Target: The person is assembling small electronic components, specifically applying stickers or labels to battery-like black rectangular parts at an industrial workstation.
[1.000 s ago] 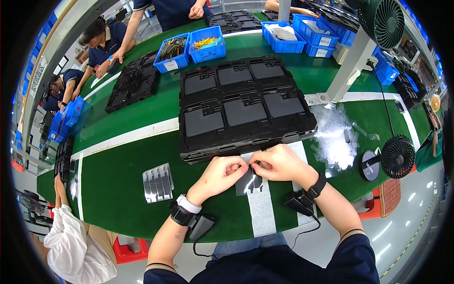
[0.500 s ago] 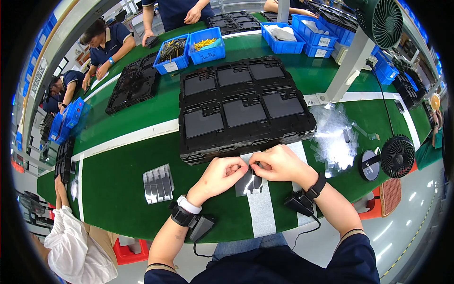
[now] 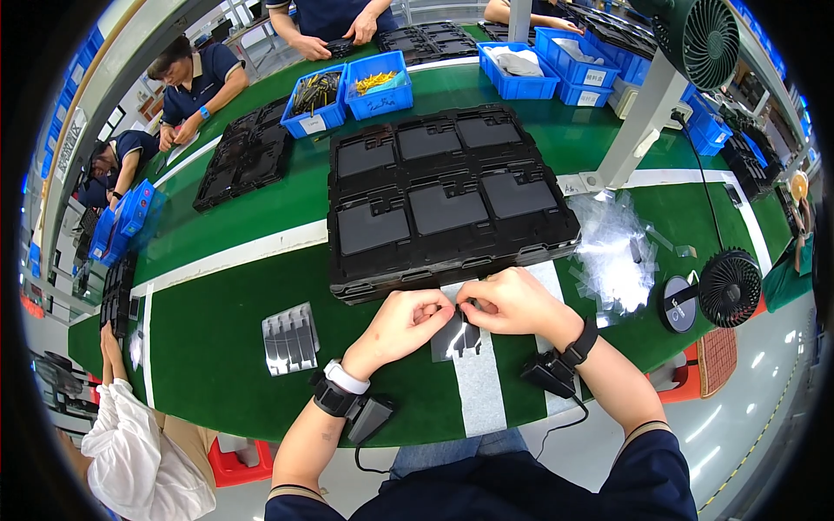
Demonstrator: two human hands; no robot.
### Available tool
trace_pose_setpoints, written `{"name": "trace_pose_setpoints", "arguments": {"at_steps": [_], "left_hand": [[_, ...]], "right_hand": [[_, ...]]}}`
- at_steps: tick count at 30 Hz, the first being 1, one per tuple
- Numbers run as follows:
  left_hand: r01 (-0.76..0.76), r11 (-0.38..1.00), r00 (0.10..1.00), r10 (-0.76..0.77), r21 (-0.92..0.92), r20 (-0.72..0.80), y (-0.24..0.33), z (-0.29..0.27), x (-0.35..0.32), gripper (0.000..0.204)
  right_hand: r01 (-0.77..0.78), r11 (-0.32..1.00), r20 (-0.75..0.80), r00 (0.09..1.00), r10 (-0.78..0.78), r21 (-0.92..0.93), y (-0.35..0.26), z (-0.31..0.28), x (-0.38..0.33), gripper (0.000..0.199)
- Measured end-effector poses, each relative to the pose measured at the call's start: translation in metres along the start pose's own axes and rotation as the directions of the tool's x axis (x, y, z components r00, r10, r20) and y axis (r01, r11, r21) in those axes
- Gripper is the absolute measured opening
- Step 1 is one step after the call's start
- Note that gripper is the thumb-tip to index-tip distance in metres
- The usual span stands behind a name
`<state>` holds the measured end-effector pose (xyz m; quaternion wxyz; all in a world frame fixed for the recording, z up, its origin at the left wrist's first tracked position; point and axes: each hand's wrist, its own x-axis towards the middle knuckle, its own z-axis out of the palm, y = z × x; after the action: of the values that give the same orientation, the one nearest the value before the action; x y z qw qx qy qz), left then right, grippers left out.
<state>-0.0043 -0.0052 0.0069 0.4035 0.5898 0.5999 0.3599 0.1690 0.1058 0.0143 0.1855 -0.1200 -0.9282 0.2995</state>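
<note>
My left hand [image 3: 401, 323] and my right hand [image 3: 514, 304] meet just in front of the black tray stack, thumbs and fingers pinched together. Both pinches are at the upper edge of a small clear sheet with black strips [image 3: 457, 340]. Whether a single strip is between the fingertips is too small to tell. Below the hands the sheet overlaps a pale strip [image 3: 480, 395] on the green table. A few similar clear sheets with dark strips [image 3: 291, 339] lie to the left of my left hand. Each of my wrists wears bands with a black device.
Behind my hands stands a black tray stack [image 3: 447, 208] holding dark flat panels. Discarded clear film [image 3: 615, 260] is heaped to the right, near a small black fan [image 3: 730, 286]. Blue bins [image 3: 379, 85] stand farther back, by a metal post [image 3: 638, 126]. Co-workers sit around the table.
My hands and the sheet have barely moved. Across the table, a co-worker has brought both hands together on a dark piece behind the blue bins.
</note>
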Motion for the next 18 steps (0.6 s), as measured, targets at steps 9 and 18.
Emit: {"name": "trace_pose_setpoints", "arguments": {"at_steps": [9, 18], "left_hand": [[-0.04, 0.999, 0.999, 0.04, 0.019, -0.001, -0.0017, -0.0006, 0.0006, 0.008], [-0.037, 0.999, 0.999, 0.037, 0.026, 0.009, -0.0023, -0.0013, 0.0007, 0.009]], "right_hand": [[0.035, 0.999, -0.019, 0.999, -0.035, 0.001, 0.0006, 0.0006, -0.0002, 0.006], [0.105, 0.995, -0.062, 0.993, -0.104, 0.005, 0.001, 0.0022, -0.0004, 0.006]]}}
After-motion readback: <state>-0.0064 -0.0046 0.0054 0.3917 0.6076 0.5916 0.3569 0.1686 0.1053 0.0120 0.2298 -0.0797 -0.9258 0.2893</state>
